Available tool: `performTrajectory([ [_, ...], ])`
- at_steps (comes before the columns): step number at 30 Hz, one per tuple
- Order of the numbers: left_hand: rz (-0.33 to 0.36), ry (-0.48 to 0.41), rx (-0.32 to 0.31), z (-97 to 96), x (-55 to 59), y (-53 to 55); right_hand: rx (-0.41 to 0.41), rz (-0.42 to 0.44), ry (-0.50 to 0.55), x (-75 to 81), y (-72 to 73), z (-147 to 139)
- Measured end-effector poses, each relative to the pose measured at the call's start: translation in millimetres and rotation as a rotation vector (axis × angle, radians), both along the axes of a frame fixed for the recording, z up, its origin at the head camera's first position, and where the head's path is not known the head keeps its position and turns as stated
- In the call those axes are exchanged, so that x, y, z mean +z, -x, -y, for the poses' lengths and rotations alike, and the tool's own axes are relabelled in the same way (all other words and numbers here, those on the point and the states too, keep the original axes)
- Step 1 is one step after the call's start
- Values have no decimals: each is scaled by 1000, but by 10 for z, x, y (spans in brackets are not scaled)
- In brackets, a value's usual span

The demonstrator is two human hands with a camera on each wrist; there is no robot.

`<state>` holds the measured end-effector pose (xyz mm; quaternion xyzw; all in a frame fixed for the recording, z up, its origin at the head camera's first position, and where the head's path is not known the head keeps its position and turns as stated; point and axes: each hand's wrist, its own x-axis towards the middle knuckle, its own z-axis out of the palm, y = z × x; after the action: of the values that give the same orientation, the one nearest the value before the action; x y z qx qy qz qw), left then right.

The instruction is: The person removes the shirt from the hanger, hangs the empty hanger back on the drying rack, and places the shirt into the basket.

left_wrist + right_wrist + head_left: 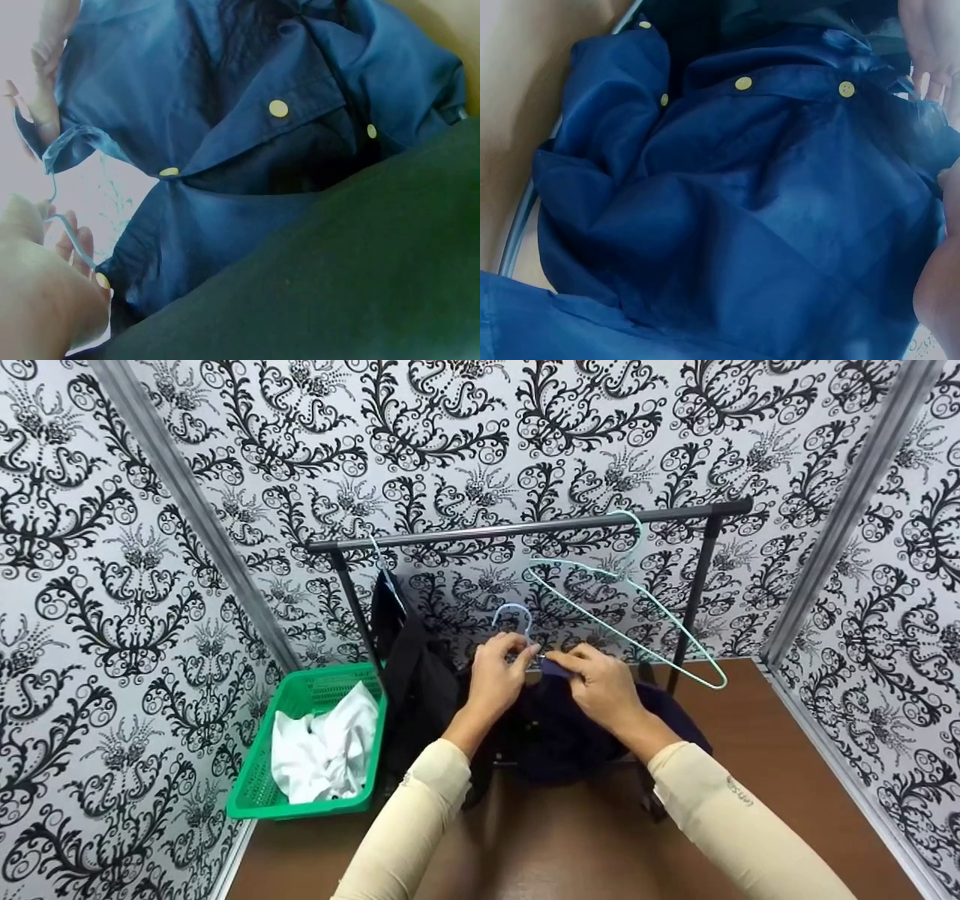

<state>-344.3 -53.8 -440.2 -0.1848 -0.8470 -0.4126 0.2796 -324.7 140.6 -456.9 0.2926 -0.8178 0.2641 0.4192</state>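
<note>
A navy blue shirt with yellow buttons hangs between my hands. At its collar, my left hand pinches the front edge with thumb and fingers. The light blue hook of a hanger rises just behind those fingertips. On the other side, my right hand pinches the collar, its fingertips close to the left ones. The left wrist view shows a narrow blue edge running from the left fingers towards the collar. Most of the hanger is hidden by the shirt and hands.
A dark metal rail spans the back, with a mint green hanger at right. A black garment hangs at left. Beside it, a green basket holds white cloth. Beneath is a brown table.
</note>
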Motion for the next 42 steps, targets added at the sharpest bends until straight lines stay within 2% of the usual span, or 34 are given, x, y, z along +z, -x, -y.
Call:
performTrajectory([
  [6,-35,27,35,-51,-13,-48,70,-107,-33,-78,67,-109],
  [9,-54,26,43,-61,-34,-53,109,-98,-26,-94,77,-157],
  [16,-42,-30,26,-43,-43,-23,277,148,83,-43,40,-226],
  [20,-36,-52,35,-37,-44,-12,343,244,142,3,22,-215],
  [23,-43,-69,40,-47,-33,-2,289,261,150,39,20,-170],
  [28,-37,-77,16,-85,-20,2,79,226,68,54,25,-70],
  [32,-41,-70,2,-116,-23,7,-25,228,37,49,20,-11],
  [35,-47,-60,7,-124,-22,16,-31,227,39,54,23,15],
  [42,-49,-69,42,-106,-29,23,23,216,4,40,54,-4],
])
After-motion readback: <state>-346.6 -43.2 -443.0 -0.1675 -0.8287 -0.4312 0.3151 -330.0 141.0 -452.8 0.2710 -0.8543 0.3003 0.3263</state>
